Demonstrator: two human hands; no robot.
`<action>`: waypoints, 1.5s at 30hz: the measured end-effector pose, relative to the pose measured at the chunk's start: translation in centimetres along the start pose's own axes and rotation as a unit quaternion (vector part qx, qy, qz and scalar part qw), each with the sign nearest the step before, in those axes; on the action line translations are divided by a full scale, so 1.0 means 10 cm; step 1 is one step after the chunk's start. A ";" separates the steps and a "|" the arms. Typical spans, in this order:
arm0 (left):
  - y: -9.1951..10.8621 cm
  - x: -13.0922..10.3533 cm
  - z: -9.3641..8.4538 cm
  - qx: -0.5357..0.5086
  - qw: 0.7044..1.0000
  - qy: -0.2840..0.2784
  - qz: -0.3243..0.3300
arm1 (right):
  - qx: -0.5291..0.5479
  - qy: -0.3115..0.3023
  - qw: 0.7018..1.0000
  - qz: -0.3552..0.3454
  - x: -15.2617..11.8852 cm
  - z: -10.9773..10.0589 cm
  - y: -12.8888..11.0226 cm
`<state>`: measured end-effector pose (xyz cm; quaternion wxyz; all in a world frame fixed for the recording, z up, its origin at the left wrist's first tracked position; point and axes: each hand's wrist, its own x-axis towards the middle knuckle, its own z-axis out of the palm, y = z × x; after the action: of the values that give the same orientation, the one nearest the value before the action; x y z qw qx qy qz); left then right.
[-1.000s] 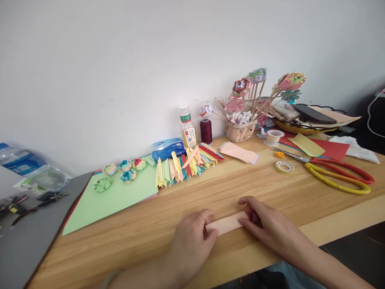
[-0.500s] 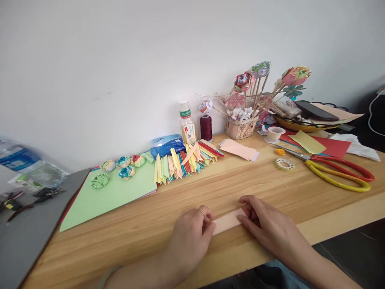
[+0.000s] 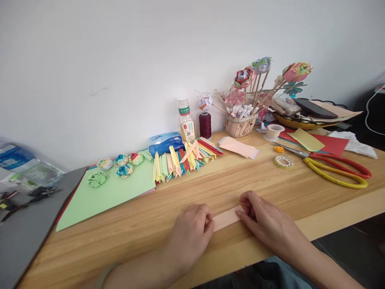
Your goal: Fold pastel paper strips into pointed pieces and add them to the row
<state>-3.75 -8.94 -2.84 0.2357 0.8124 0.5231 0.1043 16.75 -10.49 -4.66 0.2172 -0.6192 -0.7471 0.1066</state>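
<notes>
A pale pink paper strip (image 3: pixel 227 218) lies on the wooden table at its near side, stretched between my two hands. My left hand (image 3: pixel 192 233) is closed on the strip's left end, thumb and fingers pinched together. At the strip's right end, my right hand (image 3: pixel 264 218) holds the paper between thumb and curled fingers. Both ends of the strip are hidden under the fingers. Beyond my hands, a stack of pink paper rectangles (image 3: pixel 238 147) rests on the table, beside a row of folded coloured paper pieces (image 3: pixel 183 160).
Large scissors (image 3: pixel 333 168) with red and yellow handles lie at right, near a tape roll (image 3: pixel 283 161). Folded paper flowers (image 3: pixel 124 170) sit on a green sheet (image 3: pixel 105 204) at left. A bottle (image 3: pixel 187 120), thread spool (image 3: pixel 205 125) and flower basket (image 3: pixel 240 126) stand along the wall.
The view has shifted slightly. Both hands keep their hold on the paper strip, with only a slight movement of the left fingers.
</notes>
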 end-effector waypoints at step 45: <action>-0.14 -0.24 -0.08 0.369 0.863 0.087 0.335 | -0.177 0.050 0.946 -0.268 -0.16 -0.12 0.12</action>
<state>-6.23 -10.43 -2.69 -0.1772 0.9538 0.2382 0.0462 18.53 -11.92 -4.44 0.1619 -0.4289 -0.8805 -0.1208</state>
